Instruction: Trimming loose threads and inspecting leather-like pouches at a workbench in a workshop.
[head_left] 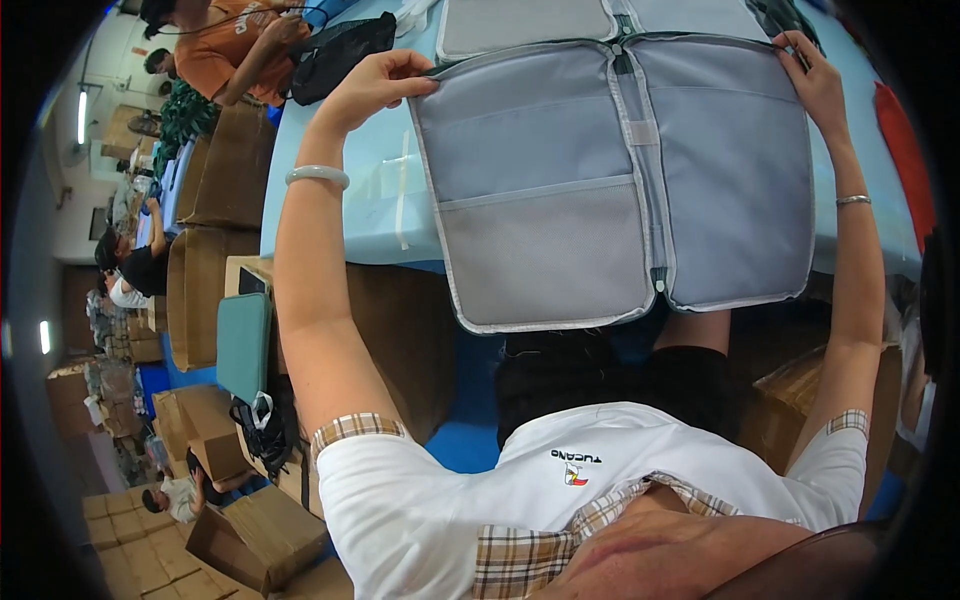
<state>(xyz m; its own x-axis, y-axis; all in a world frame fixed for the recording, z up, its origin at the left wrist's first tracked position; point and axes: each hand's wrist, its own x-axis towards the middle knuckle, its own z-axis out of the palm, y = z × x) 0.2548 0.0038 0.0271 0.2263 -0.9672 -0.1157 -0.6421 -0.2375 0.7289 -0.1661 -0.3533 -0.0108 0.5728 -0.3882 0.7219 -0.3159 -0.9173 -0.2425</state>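
Note:
A grey zippered laptop case [540, 140] lies spread out flat, its two halves joined by a spine down the middle. Its grey lining faces up, and the left half has a mesh-edged pocket [545, 245]. My left hand [385, 85] pinches the far left corner between thumb and fingers. At the far right corner, my right hand [808, 75] grips the edge, with its fingers bent over the rim. The near edge of the case hangs past the table [385, 215] toward my lap. Another grey case [525, 25] lies just beyond it.
A black bag [340, 55] rests at the table's far left, near a person in an orange shirt [235, 45]. To my left are a teal case [243, 345] and several cardboard boxes [235, 170]. Something red [905, 160] stands at the right edge. Other people work farther left.

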